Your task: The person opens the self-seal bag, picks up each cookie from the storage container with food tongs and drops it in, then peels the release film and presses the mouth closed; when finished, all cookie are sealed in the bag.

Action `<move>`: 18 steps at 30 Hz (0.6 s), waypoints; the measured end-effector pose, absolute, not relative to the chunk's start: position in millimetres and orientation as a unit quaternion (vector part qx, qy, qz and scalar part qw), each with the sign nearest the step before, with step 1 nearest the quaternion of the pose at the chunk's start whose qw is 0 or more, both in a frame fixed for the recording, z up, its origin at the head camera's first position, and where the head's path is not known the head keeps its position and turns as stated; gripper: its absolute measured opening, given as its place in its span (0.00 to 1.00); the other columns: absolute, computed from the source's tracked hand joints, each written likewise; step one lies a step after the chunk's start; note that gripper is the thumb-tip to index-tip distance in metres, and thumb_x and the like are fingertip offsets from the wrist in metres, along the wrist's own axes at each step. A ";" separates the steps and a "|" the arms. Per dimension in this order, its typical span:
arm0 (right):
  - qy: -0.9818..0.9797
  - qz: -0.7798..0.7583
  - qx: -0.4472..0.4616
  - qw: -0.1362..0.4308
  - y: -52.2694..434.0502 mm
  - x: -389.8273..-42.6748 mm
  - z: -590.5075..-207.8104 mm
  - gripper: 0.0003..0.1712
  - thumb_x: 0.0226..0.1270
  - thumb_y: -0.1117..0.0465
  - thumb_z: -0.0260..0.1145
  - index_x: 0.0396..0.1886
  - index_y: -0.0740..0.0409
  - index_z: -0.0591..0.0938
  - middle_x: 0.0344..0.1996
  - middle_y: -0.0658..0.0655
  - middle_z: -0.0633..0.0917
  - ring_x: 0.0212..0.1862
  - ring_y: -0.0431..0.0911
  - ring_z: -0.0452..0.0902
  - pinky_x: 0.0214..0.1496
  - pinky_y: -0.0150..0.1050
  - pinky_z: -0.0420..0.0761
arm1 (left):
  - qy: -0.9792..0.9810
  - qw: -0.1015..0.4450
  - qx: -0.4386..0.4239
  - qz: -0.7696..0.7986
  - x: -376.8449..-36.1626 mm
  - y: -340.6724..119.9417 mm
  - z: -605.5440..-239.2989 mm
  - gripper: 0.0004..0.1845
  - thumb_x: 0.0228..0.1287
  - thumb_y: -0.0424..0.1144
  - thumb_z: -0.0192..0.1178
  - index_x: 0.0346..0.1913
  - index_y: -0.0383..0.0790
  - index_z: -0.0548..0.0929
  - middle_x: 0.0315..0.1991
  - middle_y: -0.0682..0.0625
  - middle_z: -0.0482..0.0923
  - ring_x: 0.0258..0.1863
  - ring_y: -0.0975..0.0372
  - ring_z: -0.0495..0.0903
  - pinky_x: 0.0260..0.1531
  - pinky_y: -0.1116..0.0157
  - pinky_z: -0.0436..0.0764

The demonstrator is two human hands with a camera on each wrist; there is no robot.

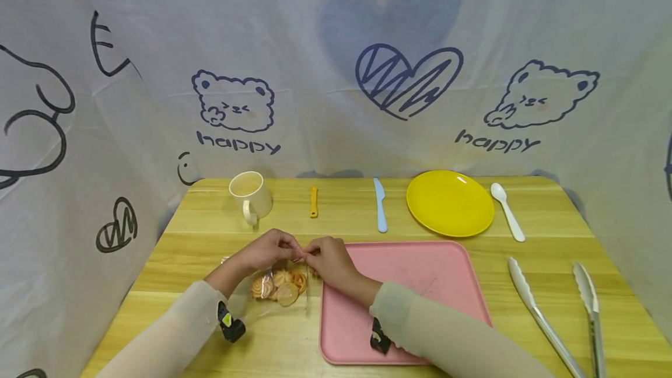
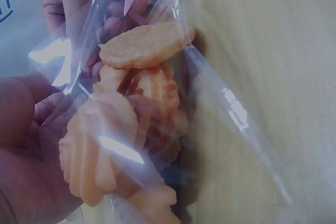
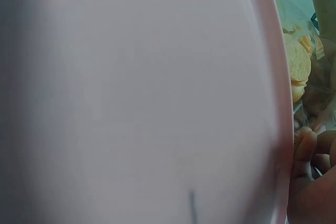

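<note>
Both hands meet at the top edge of a clear plastic bag [image 1: 278,284] of cookies [image 1: 277,288], which lies on the wooden table [image 1: 199,244] just beside the left edge of the pink tray [image 1: 420,284]. The left hand [image 1: 268,249] pinches the bag's top edge between thumb and curled fingers, and the right hand [image 1: 328,261] pinches the same edge right next to it, so the fingertips of the two hands nearly touch just off the tray's near-left corner region. In the left wrist view the bag [image 2: 173,103] is seen close up, its film glossy and wrinkled, with round and ridged orange-tan cookies [image 2: 144,48] piled inside; the left hand's palm [image 2: 26,145] lies against the bag's side. The right wrist view is filled mostly by the tray [image 3: 147,98], with the cookies [image 3: 299,66] and the fingers [image 3: 304,150] of the right hand showing past its rim. Beyond the tray, toward the cloth backdrop, lie a cream mug [image 1: 251,196], a small yellow tool [image 1: 314,202], a pale blue knife [image 1: 380,204], a yellow plate [image 1: 450,203] and a white spoon [image 1: 507,211]. To the right of the tray lie metal tongs [image 1: 562,314].
</note>
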State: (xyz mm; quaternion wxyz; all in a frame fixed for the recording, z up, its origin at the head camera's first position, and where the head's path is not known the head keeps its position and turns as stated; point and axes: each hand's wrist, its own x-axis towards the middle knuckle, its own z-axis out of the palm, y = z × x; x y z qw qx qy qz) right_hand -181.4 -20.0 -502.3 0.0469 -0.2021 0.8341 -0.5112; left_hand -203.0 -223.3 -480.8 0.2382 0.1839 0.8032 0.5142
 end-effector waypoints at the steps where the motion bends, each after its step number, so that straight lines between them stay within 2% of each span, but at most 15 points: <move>1: 0.833 -0.512 -0.202 0.047 -19.8 -181.4 -502.6 0.05 0.70 0.70 0.69 0.36 0.62 0.91 0.20 0.55 0.87 0.17 0.36 0.74 0.19 0.28 0.75 | 0.804 0.238 0.184 0.513 -202.8 -223.3 -480.9 0.09 0.71 0.25 0.57 0.42 0.20 0.85 0.39 0.33 0.86 0.36 0.59 0.83 0.38 0.68 0.83; 11: 0.817 -0.541 -0.183 0.078 -17.4 -185.7 -506.2 0.07 0.70 0.69 0.68 0.32 0.62 0.91 0.24 0.56 0.89 0.20 0.43 0.82 0.21 0.29 0.80 | 0.802 0.252 0.178 0.511 -200.9 -220.7 -476.6 0.09 0.72 0.26 0.55 0.42 0.20 0.82 0.37 0.33 0.85 0.34 0.59 0.82 0.36 0.67 0.82; 18: 0.794 -0.577 -0.155 0.109 -13.5 -187.3 -501.1 0.07 0.70 0.70 0.68 0.33 0.65 0.90 0.25 0.58 0.90 0.24 0.46 0.86 0.26 0.34 0.86 | 0.803 0.257 0.172 0.510 -200.9 -220.9 -475.8 0.08 0.75 0.26 0.54 0.42 0.21 0.81 0.37 0.34 0.85 0.35 0.58 0.82 0.38 0.67 0.82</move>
